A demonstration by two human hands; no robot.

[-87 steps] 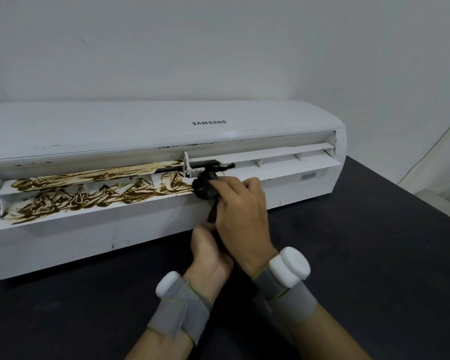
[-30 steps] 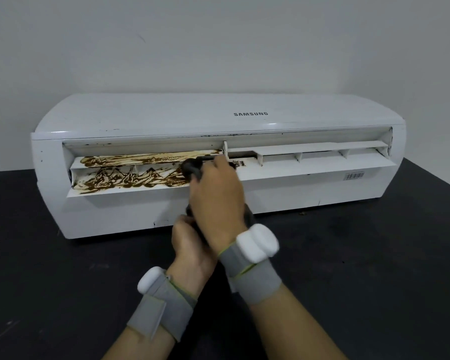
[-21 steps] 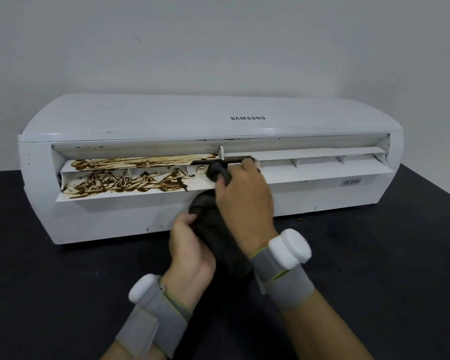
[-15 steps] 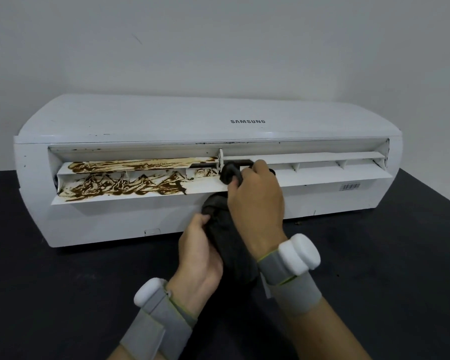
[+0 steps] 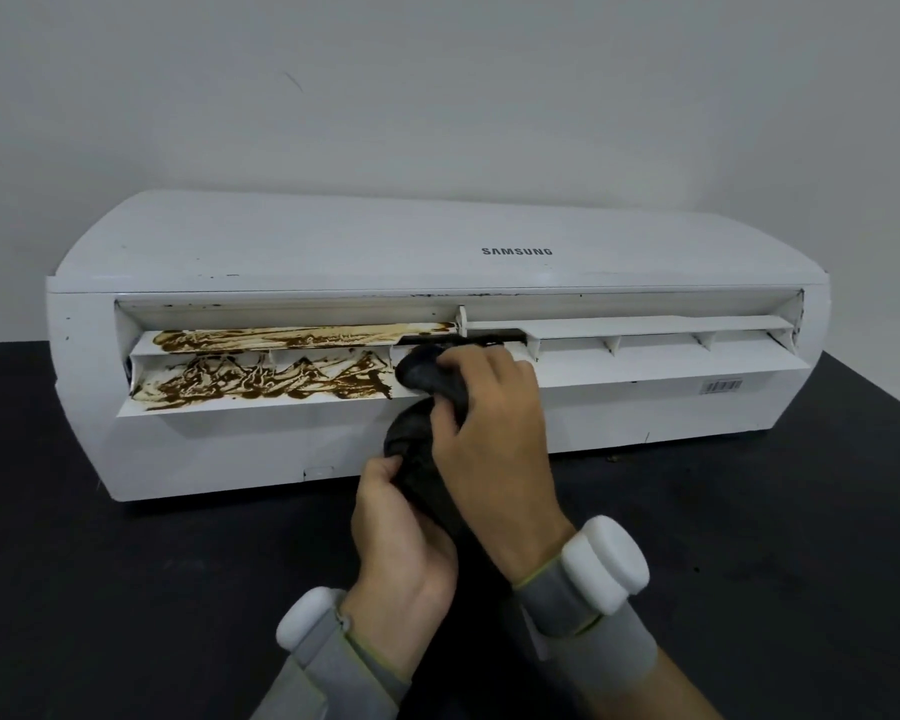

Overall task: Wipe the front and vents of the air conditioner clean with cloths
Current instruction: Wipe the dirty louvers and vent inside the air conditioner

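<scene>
While the air conditioner lies lengthwise on the black table, the dark cloth is up at the middle of its vent. The right hand has its grip curled round the cloth's bunched end and presses it on the lower flap, right at the edge of the brown grime that covers the vent's left half. Half a second ago that wad sat just right of the centre divider; now it is left of it. The small smears by the divider are under it or gone, I cannot tell which. The left hand, lower down, grips the cloth's tail in curled fingers, as before. The vent's right half is white. Grey wristbands with white foam pieces ring both wrists.
</scene>
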